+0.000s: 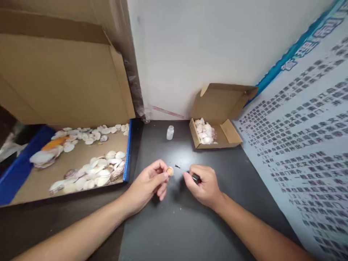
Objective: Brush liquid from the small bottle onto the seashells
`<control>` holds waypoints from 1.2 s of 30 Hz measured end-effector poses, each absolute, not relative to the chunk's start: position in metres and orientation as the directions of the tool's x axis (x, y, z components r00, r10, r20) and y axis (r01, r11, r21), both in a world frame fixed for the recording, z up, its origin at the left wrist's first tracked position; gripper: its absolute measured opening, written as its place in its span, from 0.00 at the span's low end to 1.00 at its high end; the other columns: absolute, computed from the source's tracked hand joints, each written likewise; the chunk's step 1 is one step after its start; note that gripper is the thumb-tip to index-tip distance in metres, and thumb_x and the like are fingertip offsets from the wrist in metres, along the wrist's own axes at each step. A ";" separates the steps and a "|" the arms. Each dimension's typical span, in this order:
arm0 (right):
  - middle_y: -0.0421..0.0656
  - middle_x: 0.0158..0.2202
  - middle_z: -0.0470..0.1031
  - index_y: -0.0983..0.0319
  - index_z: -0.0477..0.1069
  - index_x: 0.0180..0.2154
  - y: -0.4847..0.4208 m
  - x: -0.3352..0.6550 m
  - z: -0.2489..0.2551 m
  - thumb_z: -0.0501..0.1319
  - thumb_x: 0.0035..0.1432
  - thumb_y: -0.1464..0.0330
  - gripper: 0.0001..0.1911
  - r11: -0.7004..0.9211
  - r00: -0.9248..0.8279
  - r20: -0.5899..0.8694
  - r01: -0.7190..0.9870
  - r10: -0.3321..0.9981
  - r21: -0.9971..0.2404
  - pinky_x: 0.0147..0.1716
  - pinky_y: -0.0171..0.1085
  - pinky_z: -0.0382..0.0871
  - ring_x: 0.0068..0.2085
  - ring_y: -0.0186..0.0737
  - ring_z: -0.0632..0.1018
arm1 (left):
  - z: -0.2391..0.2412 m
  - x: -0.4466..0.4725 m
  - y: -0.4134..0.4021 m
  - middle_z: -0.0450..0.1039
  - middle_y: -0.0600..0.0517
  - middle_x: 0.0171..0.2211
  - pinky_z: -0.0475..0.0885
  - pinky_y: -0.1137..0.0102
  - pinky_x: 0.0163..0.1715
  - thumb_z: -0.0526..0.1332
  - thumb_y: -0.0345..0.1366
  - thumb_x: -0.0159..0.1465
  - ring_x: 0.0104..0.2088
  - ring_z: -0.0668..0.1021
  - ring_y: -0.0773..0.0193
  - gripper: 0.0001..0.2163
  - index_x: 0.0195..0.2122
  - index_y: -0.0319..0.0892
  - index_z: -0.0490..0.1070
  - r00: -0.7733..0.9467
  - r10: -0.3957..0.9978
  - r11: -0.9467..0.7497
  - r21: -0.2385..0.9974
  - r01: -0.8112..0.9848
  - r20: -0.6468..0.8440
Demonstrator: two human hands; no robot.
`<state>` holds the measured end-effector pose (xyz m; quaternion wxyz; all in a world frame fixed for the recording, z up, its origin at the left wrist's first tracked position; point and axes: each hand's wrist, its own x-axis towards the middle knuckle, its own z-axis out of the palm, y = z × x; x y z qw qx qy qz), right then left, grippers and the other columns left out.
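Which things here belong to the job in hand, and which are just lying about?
Likely the job:
small shell, in the left hand
black object, in the right hand
perhaps the boxed shells

Probably just lying about:
white jar
small black piece on the table

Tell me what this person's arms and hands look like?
The left hand and right hand are ungloved. The left forearm and right forearm are bare too: no sleeves, watch or bracelet in view, and no cables.

The left hand [149, 183] pinches a small shell [170, 171]; at its four o'clock the right hand [205, 184] grips a black object [195, 178], at twelve stands a bottle [170, 133], at two a box [232, 134].
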<state>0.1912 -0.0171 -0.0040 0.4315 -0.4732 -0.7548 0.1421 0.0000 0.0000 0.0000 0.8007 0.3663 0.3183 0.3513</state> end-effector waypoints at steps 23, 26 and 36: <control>0.33 0.19 0.52 0.59 0.52 0.22 -0.020 0.192 -0.005 0.56 0.60 0.68 0.17 0.575 -0.315 0.482 0.493 0.818 -0.653 0.22 0.33 0.50 0.21 0.29 0.56 | -0.007 -0.006 0.001 0.57 0.62 0.23 0.60 0.80 0.17 0.63 0.39 0.66 0.17 0.59 0.79 0.11 0.33 0.41 0.62 0.611 0.761 0.480 0.823 -0.305 -0.218; 0.33 0.19 0.52 0.59 0.52 0.22 -0.020 0.192 -0.005 0.57 0.59 0.68 0.18 0.570 -0.312 0.479 0.504 0.821 -0.649 0.22 0.33 0.50 0.21 0.29 0.55 | -0.008 -0.006 0.001 0.56 0.62 0.22 0.60 0.80 0.17 0.62 0.39 0.66 0.17 0.58 0.79 0.11 0.33 0.41 0.62 0.615 0.761 0.470 0.831 -0.299 -0.209; 0.33 0.19 0.53 0.60 0.53 0.22 -0.030 0.186 -0.003 0.58 0.59 0.68 0.17 0.489 -0.256 0.420 0.545 0.871 -0.681 0.23 0.32 0.50 0.21 0.28 0.56 | -0.011 -0.007 0.002 0.58 0.61 0.21 0.65 0.78 0.20 0.61 0.42 0.66 0.19 0.64 0.76 0.10 0.36 0.42 0.64 0.605 0.765 0.435 0.870 -0.233 -0.220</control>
